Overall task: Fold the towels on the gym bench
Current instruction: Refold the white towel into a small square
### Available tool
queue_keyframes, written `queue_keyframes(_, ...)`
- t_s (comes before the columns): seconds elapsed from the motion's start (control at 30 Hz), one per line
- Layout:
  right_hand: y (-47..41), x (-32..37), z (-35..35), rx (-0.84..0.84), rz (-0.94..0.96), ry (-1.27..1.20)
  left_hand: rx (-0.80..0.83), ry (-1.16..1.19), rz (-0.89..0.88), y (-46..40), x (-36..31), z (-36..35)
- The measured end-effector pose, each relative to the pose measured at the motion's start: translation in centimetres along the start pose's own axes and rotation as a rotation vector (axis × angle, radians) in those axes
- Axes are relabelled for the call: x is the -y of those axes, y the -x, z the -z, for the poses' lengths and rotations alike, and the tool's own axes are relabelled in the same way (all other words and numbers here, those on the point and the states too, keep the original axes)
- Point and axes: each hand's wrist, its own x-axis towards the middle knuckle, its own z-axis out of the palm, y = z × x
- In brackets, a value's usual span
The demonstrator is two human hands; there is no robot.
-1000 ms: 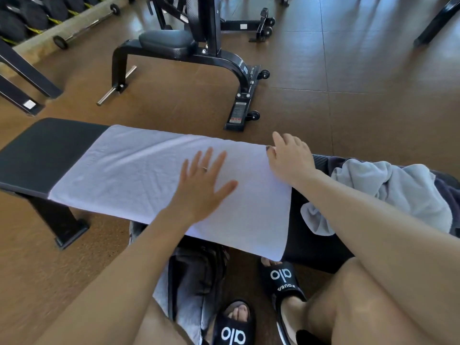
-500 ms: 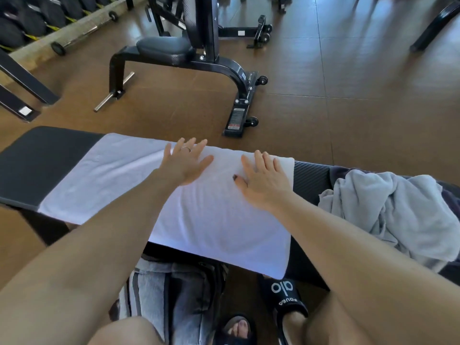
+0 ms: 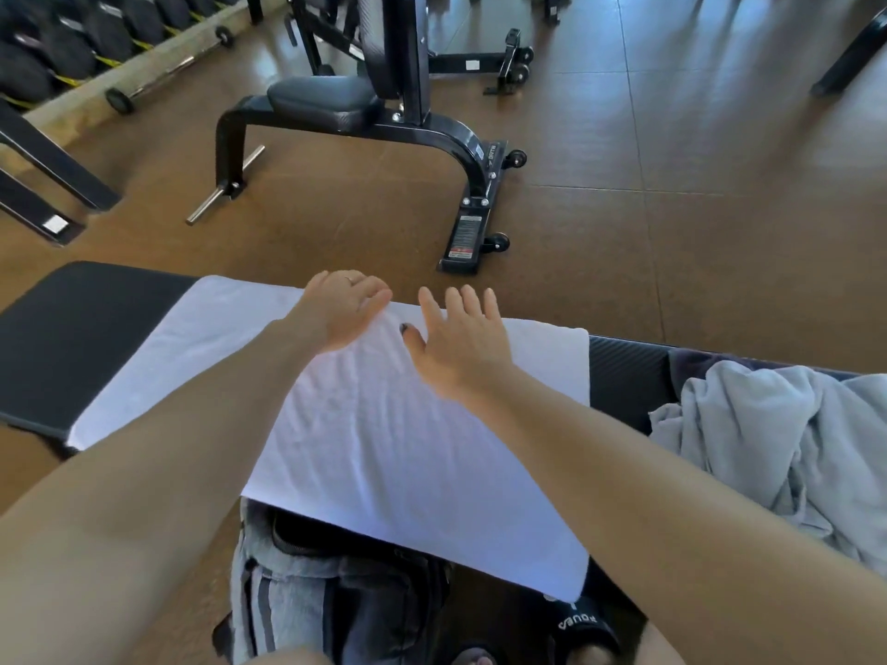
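A white towel (image 3: 393, 439) lies spread flat across the black gym bench (image 3: 81, 338), its near edge hanging over the front. My left hand (image 3: 345, 309) rests at the towel's far edge, fingers bent over that edge. My right hand (image 3: 461, 343) lies flat on the towel beside it, fingers straight and spread, pointing away from me. A crumpled pale grey towel (image 3: 777, 453) is heaped on the bench's right end.
A grey bag with dark stripes (image 3: 307, 602) sits on the floor under the bench, next to my black slides (image 3: 583, 631). Beyond the bench stands a black adjustable bench (image 3: 384, 112) on brown flooring. A dumbbell rack (image 3: 72, 45) lines the far left.
Both hands slid across the towel toward its far edge and came closer together. The right hand moved left from the towel's right end; the view tipped closer to the bench.
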Motion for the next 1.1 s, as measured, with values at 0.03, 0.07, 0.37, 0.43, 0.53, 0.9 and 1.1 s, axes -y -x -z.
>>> queue_keyframes(0.03,-0.6,0.1,-0.2,0.042,-0.011,-0.022,0.026,0.006,-0.012,0.1,0.3,-0.2)
queue_keyframes(0.07,-0.8,0.0,-0.6,0.076,-0.032,-0.044,0.047,0.033,0.015,0.4,1.0,-0.4)
queue_keyframes(0.37,0.0,-0.8,-3.4,-0.072,-0.001,0.035,-0.001,0.164,0.369,1.3,11.4,0.8)
queue_keyframes(0.43,0.1,-0.8,-3.4,-0.098,0.0,0.023,0.029,0.11,0.466,1.6,13.7,0.4)
queue_keyframes(0.53,0.1,-0.8,-3.4,-0.105,0.001,0.015,0.113,0.051,0.648,2.3,14.8,0.4)
queue_keyframes(0.9,-0.6,-2.5,-1.6,-0.151,-0.153,-0.157,0.187,0.081,0.081,11.9,-9.6,-0.5)
queue_keyframes(1.1,1.2,-8.0,1.4,0.055,-0.439,-0.063,0.182,0.047,-0.415,20.1,-17.1,-0.7)
